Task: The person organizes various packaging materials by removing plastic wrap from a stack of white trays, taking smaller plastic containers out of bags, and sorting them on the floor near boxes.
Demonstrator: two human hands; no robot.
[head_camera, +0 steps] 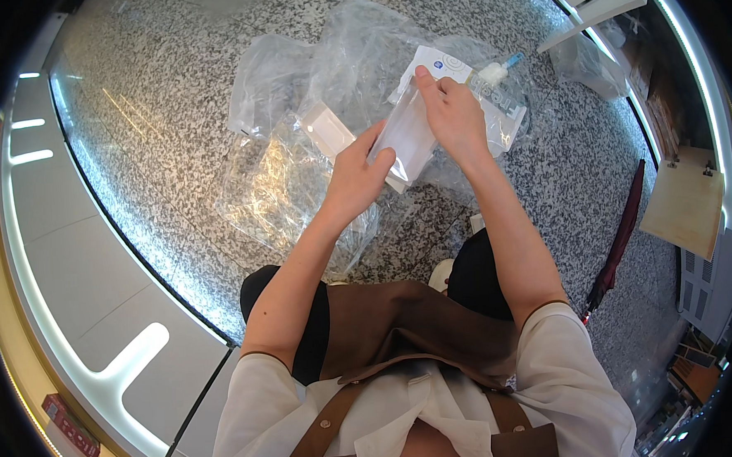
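Both hands hold a clear plastic package with a white insert (403,136) above the floor. My left hand (361,173) grips its lower left edge, thumb on top. At its upper right side is my right hand (453,112), the thumb pressed near the top. A white printed card or packet (450,63) shows behind my right fingers, and a clear bag with printed letters (502,119) lies to the right. An open white box or tray (326,129) rests left of the package. Crumpled clear plastic sheeting (283,77) spreads underneath. A small white item with a blue end (495,71) lies on the bag.
Speckled stone floor (152,177) surrounds the sheeting. A curved white counter with light strips (75,256) bounds the left. At right are a folded dark red umbrella (621,234), another clear bag (590,68) and a board with clips (684,205).
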